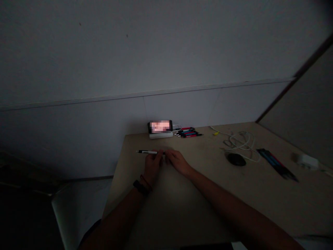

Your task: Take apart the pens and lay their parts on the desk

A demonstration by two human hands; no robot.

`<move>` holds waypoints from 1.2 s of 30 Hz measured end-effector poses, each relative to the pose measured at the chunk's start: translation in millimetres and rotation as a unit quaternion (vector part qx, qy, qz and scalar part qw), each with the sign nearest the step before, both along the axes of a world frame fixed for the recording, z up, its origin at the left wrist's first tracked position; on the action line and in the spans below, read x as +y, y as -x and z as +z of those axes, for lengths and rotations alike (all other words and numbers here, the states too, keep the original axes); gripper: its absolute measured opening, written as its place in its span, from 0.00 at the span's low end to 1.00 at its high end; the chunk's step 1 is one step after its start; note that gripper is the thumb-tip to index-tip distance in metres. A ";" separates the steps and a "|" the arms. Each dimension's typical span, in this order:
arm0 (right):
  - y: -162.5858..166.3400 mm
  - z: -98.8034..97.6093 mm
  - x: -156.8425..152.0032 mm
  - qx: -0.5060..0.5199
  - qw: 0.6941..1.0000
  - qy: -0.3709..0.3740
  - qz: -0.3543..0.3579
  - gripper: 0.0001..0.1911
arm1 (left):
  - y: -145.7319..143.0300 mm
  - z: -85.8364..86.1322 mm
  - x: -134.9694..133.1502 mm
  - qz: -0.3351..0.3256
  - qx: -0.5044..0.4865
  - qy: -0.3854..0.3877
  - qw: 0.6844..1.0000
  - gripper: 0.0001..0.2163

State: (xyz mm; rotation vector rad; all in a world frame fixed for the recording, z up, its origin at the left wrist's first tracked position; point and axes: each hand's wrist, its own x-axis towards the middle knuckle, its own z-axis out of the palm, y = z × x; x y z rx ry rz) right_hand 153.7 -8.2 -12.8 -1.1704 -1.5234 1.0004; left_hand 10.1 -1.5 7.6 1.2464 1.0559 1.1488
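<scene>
A white pen with a dark tip [148, 152] lies level across my fingers, its tip pointing left. My left hand [153, 162] is closed around its barrel. At the pen's other end, the fingers of my right hand [177, 160] are pinched together on it, close against the left fingertips. That end is partly hidden by the fingers. A dark band and a thin red cord circle my left wrist. Both hands are just above or on the table [182, 201]; I cannot tell which.
A lit phone [160, 126] leans on a white stand [161, 135] near the wall. Several pens [188, 133] lie beside it. To the right are a coiled white cable [241, 142], a black mouse [236, 159], more pens [277, 164] and a white adapter [307, 161].
</scene>
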 end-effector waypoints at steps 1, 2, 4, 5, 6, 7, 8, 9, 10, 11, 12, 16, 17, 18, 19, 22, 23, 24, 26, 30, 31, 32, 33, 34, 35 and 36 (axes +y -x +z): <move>-0.3 0.5 0.2 0.006 1.000 0.002 0.001 0.35 | 0.3 0.7 -0.4 -0.003 0.003 -0.005 1.000 0.25; -0.4 1.0 0.3 0.013 1.000 0.004 0.000 0.35 | 0.6 1.2 -0.6 -0.004 0.004 -0.007 1.000 0.25; -0.4 1.4 0.5 0.024 1.000 0.007 -0.003 0.34 | 0.7 1.5 -0.9 -0.006 0.005 -0.011 1.000 0.24; -0.4 1.3 0.6 0.028 1.000 0.007 -0.004 0.34 | 0.7 1.2 -1.0 -0.007 0.005 -0.011 1.000 0.24; -0.4 1.2 0.6 0.030 1.000 0.007 -0.006 0.34 | 0.5 0.7 -0.9 -0.008 0.003 -0.010 1.000 0.23; -0.4 0.9 0.7 0.032 0.999 0.006 -0.006 0.34 | 0.2 0.0 -0.9 -0.008 -0.002 -0.009 1.000 0.23; -0.4 0.5 0.8 0.033 0.999 0.005 -0.005 0.34 | -0.1 -0.7 -0.8 -0.007 -0.008 -0.006 1.000 0.23; -0.5 0.2 0.9 0.034 0.999 0.006 -0.003 0.34 | -0.4 -1.3 -0.7 -0.008 -0.015 -0.004 1.000 0.22; -0.6 -0.1 1.0 0.035 0.999 0.006 -0.002 0.35 | -0.6 -1.7 -0.6 -0.008 -0.020 -0.002 1.000 0.22; -0.7 -0.4 1.1 0.035 0.999 0.007 0.001 0.35 | -0.8 -1.8 -0.6 -0.009 -0.025 -0.001 1.000 0.22; -0.8 -0.5 1.2 0.036 0.999 0.008 0.004 0.35 | -0.9 -1.7 -0.7 -0.009 -0.027 -0.001 1.000 0.21; -1.1 -0.4 1.0 0.044 0.999 0.015 0.009 0.34 | -1.0 0.3 -1.3 -0.006 -0.034 0.004 0.999 0.21; -1.1 -0.2 0.9 0.047 0.999 0.018 0.010 0.34 | -1.0 0.5 -1.3 -0.006 -0.035 0.006 0.999 0.20; -1.2 0.1 0.8 0.049 0.999 0.021 0.011 0.34 | -0.9 0.5 -1.2 -0.006 -0.036 0.008 0.999 0.20; -1.2 0.4 0.6 0.050 0.998 0.022 0.013 0.34 | -0.9 0.2 -1.0 -0.007 -0.036 0.008 0.999 0.20; -1.3 1.1 0.5 0.048 0.998 0.024 0.017 0.34 | -1.0 -1.4 -0.3 -0.007 -0.034 0.009 0.999 0.20; -1.3 1.4 0.5 0.047 0.998 0.025 0.017 0.34 | -0.9 -1.8 -0.2 -0.006 -0.034 0.010 0.999 0.20; -1.4 1.6 0.6 0.047 0.998 0.025 0.018 0.34 | -0.9 -2.0 -0.2 -0.006 -0.034 0.011 0.999 0.20; -1.7 1.9 0.6 0.045 0.998 0.028 0.020 0.34 | -0.6 -1.6 -0.8 -0.005 -0.034 0.012 0.999 0.20; -2.3 2.2 0.5 0.048 0.998 0.028 0.024 0.34 | 0.3 1.1 -2.5 -0.004 -0.026 0.004 1.000 0.19; -2.4 2.1 0.5 0.049 0.998 0.029 0.025 0.34 | 0.3 1.6 -2.7 -0.005 -0.024 0.003 1.000 0.19; -2.4 1.9 0.6 0.049 0.998 0.030 0.026 0.34 | 0.3 1.7 -2.6 -0.004 -0.024 0.003 1.000 0.19; -2.4 1.6 0.7 0.047 0.998 0.032 0.027 0.34 | 0.1 1.6 -2.4 -0.004 -0.025 0.006 1.000 0.19; -2.3 1.2 0.8 0.045 0.998 0.032 0.027 0.34 | -0.1 1.3 -2.2 -0.003 -0.026 0.009 1.000 0.19; -2.3 0.8 0.9 0.043 0.998 0.032 0.026 0.33 | -0.3 0.8 -1.9 -0.002 -0.027 0.013 1.000 0.19; -2.2 0.4 1.1 0.042 0.998 0.031 0.024 0.33 | -0.5 0.3 -1.7 -0.002 -0.028 0.015 0.999 0.19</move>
